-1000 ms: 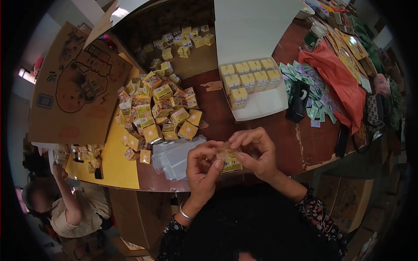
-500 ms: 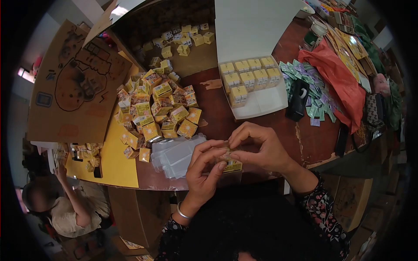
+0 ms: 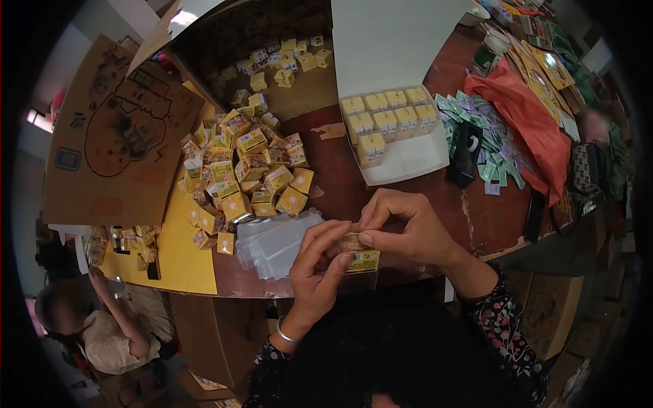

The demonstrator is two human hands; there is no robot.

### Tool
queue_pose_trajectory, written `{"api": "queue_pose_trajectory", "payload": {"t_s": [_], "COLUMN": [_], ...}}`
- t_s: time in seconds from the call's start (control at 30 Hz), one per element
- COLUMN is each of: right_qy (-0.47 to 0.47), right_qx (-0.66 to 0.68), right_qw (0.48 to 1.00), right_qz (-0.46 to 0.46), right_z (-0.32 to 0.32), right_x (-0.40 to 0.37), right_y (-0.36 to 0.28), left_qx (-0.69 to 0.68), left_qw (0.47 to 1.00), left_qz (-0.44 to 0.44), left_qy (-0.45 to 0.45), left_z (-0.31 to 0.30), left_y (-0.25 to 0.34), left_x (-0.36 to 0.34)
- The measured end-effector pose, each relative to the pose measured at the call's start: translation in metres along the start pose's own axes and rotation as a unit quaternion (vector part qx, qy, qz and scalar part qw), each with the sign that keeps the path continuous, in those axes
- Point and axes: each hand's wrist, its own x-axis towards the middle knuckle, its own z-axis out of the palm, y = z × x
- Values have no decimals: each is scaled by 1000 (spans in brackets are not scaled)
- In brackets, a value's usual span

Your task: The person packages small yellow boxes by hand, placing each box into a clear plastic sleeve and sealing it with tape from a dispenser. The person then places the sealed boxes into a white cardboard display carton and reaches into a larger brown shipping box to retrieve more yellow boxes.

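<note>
A small yellow printed box (image 3: pixel 363 262), with what looks like a clear plastic case around it, is held over the table's front edge. My left hand (image 3: pixel 317 266) grips it from the left, thumb low and fingers curled over the far side. At its upper end my right hand (image 3: pixel 412 228) is closed, thumb and forefinger pinching the clear plastic. The fingers partly cover the box. Just left of my hands lie flat clear plastic cases (image 3: pixel 272 246), stacked loosely. Beyond them is a heap of yellow boxes (image 3: pixel 252 143).
Past my hands stands an open white carton (image 3: pixel 408 162) holding rows of encased yellow boxes (image 3: pixel 385 122). A large cardboard box (image 3: pixel 299 95) lies behind the heap. To the right are a black tape dispenser (image 3: pixel 465 155), green and purple packets (image 3: pixel 500 166) and red plastic (image 3: pixel 524 122). A person (image 3: pixel 122 326) sits at left.
My right fingers have shifted slightly on the upper end of the case, and more of the yellow box shows between my hands. The person at left has moved an arm.
</note>
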Motion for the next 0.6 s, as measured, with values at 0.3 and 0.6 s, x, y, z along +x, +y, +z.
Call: {"api": "queue_pose_trajectory", "payload": {"t_s": [0.3, 0.6], "right_qy": [-10, 153], "right_qx": [-37, -213], "right_qw": [992, 957], "right_qz": [-119, -125], "right_z": [-1, -43], "right_x": [-10, -36], "right_y": [15, 4], "left_qx": [-26, -16], "left_qw": [999, 1000], "left_qz": [9, 17], "left_qy": [24, 9], "left_z": [3, 8], "left_y": [-1, -10], "left_x": [4, 9]}}
